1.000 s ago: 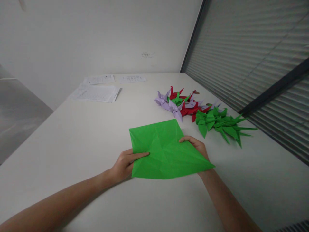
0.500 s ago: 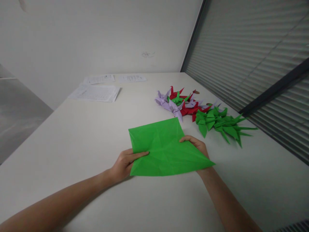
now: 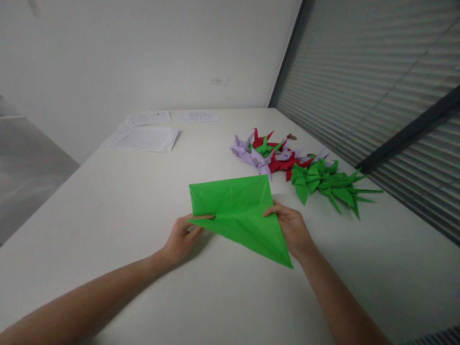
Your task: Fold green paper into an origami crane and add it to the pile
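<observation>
A creased sheet of green paper [image 3: 233, 199] is held up off the white table between my two hands. My left hand [image 3: 181, 237] grips its left edge, the index finger lying along the front face and other fingers behind. On the right edge, my right hand [image 3: 289, 225] pinches the sheet, with fingertips on the front. The paper bends along a crease across the middle, and its lower part tapers to a point at the lower right. Part of each hand's grip is hidden behind the paper.
To the right lies a pile of folded green paper cranes [image 3: 323, 182]. Beyond it are several purple and red ones [image 3: 283, 160]. Printed sheets [image 3: 143, 138] rest at the table's far left. A window with blinds [image 3: 373, 81] borders the table's right side.
The sheet's lower part has swung: its right point moved down and left, and its lower left corner rose toward my left hand. Both hands keep hold and have shifted slightly.
</observation>
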`<control>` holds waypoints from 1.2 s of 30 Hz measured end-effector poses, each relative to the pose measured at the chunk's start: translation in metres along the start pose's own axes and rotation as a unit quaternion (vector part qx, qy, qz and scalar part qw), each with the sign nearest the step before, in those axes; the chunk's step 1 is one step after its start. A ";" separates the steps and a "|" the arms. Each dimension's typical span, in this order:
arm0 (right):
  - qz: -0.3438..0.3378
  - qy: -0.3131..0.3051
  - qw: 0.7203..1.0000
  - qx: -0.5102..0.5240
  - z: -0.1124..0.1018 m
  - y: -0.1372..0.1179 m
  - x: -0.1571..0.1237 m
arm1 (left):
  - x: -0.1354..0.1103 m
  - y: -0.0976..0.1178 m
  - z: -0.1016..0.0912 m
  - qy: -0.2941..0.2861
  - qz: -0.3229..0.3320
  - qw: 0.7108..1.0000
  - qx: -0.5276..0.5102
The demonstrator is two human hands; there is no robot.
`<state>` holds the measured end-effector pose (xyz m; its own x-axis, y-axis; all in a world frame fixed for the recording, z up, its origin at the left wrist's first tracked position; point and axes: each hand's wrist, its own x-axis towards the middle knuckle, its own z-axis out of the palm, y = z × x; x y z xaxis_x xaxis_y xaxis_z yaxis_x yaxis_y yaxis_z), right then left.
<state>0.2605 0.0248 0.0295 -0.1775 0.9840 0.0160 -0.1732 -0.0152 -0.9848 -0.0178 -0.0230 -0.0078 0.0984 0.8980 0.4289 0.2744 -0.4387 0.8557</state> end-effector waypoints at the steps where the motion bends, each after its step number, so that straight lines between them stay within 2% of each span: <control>1: 0.002 0.002 1.000 -0.001 -0.001 0.001 0.000 | 0.001 0.001 0.000 0.001 -0.002 1.000 -0.002; 5: -0.015 0.036 0.999 0.026 -0.004 0.002 0.002 | 0.002 0.003 -0.002 -0.037 0.044 0.998 0.002; 8: 0.002 0.051 0.997 0.051 -0.004 0.001 0.002 | 0.003 0.004 -0.003 -0.047 0.066 0.997 0.002; 17: 0.089 0.066 0.993 0.042 -0.007 0.000 0.005 | 0.002 0.009 0.001 -0.032 0.048 0.997 -0.043; 26: 0.085 0.083 0.992 0.050 -0.005 0.000 0.004 | -0.001 0.005 0.002 -0.041 0.038 0.998 -0.043; 36: 0.085 0.073 0.993 0.042 -0.006 -0.001 0.004 | -0.002 0.004 0.001 -0.048 0.062 0.996 -0.034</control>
<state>0.2657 0.0299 0.0297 -0.0688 0.9812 -0.1804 -0.2340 -0.1917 -0.9531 -0.0154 -0.0262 -0.0054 0.2198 0.8345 0.5053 0.1890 -0.5445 0.8172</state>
